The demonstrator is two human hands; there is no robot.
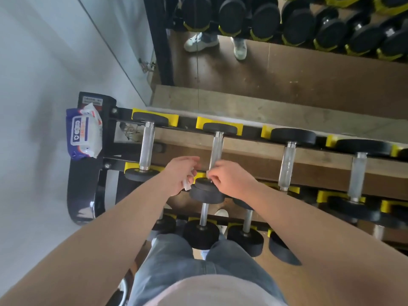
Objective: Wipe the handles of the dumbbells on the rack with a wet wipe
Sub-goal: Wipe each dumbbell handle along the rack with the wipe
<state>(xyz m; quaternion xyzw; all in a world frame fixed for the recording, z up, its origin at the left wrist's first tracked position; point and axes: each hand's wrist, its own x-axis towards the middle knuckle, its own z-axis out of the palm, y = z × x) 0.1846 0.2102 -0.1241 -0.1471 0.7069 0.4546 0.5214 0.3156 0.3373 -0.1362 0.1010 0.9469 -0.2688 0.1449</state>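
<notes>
Because the wet wipe (pixel 188 183) is thin, limp and damp, it should wrap easily round the knurled handle (pixel 217 149) at frame centre. The left hand (pixel 180 175) grips the wipe. The right hand (pixel 230 180) apparently pinches its other edge. The dumbbell, likely heavy, can stay on the rack (pixel 84 191).

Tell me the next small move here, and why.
Probably wrap the wet wipe round the second dumbbell's handle and rub along it: the left hand holds the wipe, the right hand is curled at the handle's near end, and the handle shows bare.
</notes>
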